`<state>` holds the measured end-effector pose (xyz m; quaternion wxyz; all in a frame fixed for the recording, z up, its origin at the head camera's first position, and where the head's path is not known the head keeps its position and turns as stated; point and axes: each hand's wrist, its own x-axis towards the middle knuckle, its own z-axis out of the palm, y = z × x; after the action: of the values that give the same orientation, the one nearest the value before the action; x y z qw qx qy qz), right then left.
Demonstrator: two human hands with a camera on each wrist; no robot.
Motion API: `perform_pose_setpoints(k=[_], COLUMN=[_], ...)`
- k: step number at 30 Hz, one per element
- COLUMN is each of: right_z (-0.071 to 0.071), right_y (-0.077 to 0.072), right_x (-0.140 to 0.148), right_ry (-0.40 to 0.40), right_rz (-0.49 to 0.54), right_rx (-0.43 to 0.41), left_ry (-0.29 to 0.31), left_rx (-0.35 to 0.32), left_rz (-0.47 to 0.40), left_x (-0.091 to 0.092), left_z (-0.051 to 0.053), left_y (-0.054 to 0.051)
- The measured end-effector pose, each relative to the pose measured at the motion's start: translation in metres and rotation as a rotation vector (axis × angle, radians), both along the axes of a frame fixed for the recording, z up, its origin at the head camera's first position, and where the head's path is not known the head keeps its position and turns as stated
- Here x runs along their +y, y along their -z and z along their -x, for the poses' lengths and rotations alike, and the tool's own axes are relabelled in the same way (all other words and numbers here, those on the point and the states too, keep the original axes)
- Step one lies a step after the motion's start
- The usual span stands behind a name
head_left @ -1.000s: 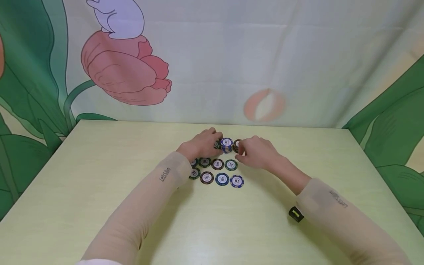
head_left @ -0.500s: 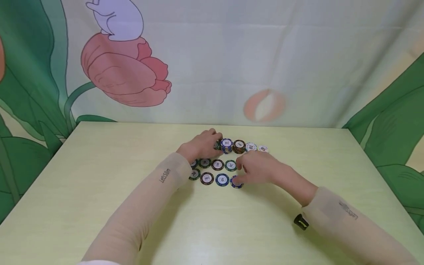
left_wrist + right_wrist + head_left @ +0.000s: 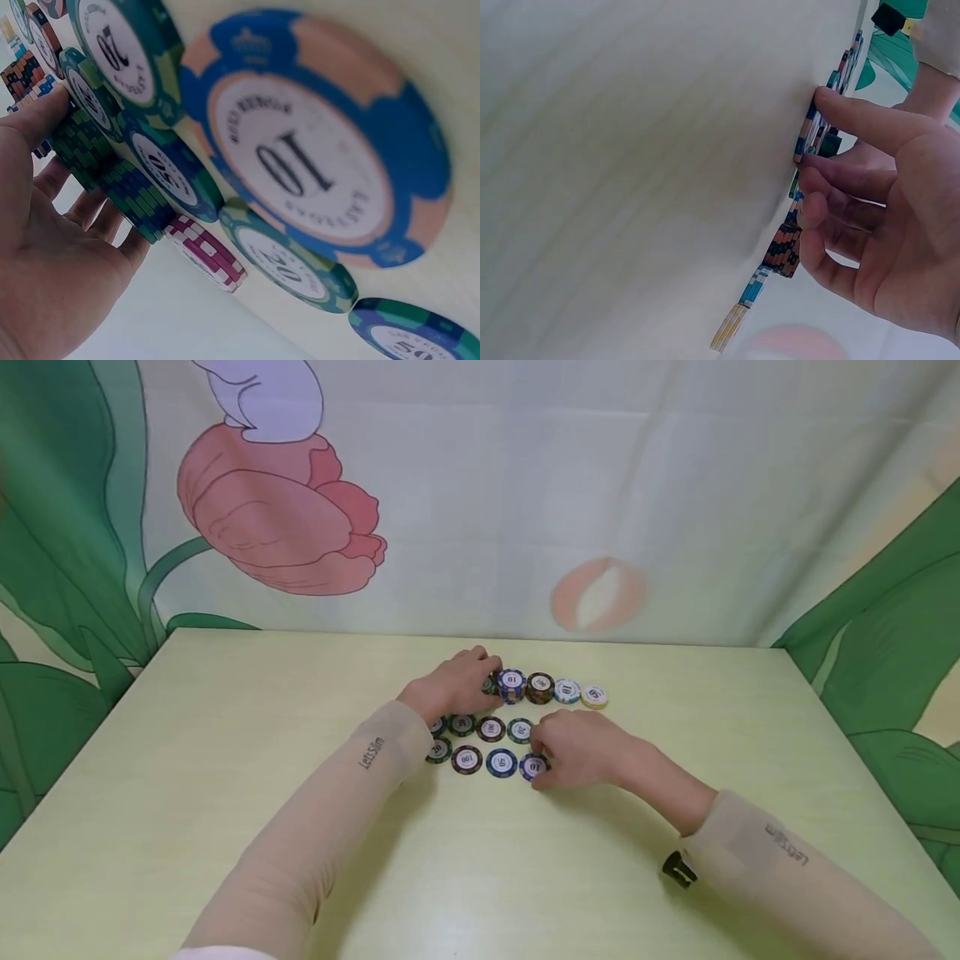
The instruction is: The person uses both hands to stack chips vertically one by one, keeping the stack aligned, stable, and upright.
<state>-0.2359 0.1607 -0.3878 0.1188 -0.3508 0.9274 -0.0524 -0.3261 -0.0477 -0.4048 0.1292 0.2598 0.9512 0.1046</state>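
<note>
My left hand [image 3: 453, 681] is at the back row of poker chips, its thumb and fingers around a stack of green chips [image 3: 79, 146]. Its fingers also lie along the adjoining blue-green stack [image 3: 135, 199]. With the thumb and a fingertip, my right hand [image 3: 577, 747] pinches the edges of a blue poker chip [image 3: 534, 767] marked 10, at the right end of the front row. That chip lies on the table; its edge [image 3: 808, 127] shows between thumb and finger in the right wrist view. My left hand and sleeve hide the left part of the rows.
Right of my left hand stand a blue stack [image 3: 512, 685], a brown stack [image 3: 540, 687], a light-blue stack [image 3: 567, 691] and a yellow-edged stack [image 3: 595, 696]. Flat chips, among them a 50 [image 3: 502, 763], lie in front. A patterned curtain [image 3: 465, 510] hangs behind the table [image 3: 480, 868].
My right hand has moved from beside the brown stack toward me, down to the blue 10 chip in the front row, and its fingers have closed on it. My left hand stays put.
</note>
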Motion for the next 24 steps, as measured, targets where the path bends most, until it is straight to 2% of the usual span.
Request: perform_pose_setpoints(k=[9, 14, 20, 24], right_z=[-0.004, -0.006, 0.003, 0.011], right_y=[0.001, 0.001, 0.000, -0.004], right_x=[-0.001, 0.000, 0.007, 0.008], right_ry=[0.006, 0.017, 0.071, 0.093], right_rz=[0.002, 0.018, 0.047, 0.075], right_rx=[0.024, 0.001, -0.064, -0.046], left_ry=[0.002, 0.006, -0.001, -0.003], left_rx=[0.012, 0.018, 0.013, 0.004], left_rz=[-0.015, -0.014, -0.023, -0.014], left_x=[0.002, 0.003, 0.003, 0.000], left_z=[0.000, 0.001, 0.001, -0.001], left_y=[-0.002, -0.001, 0.000, 0.000])
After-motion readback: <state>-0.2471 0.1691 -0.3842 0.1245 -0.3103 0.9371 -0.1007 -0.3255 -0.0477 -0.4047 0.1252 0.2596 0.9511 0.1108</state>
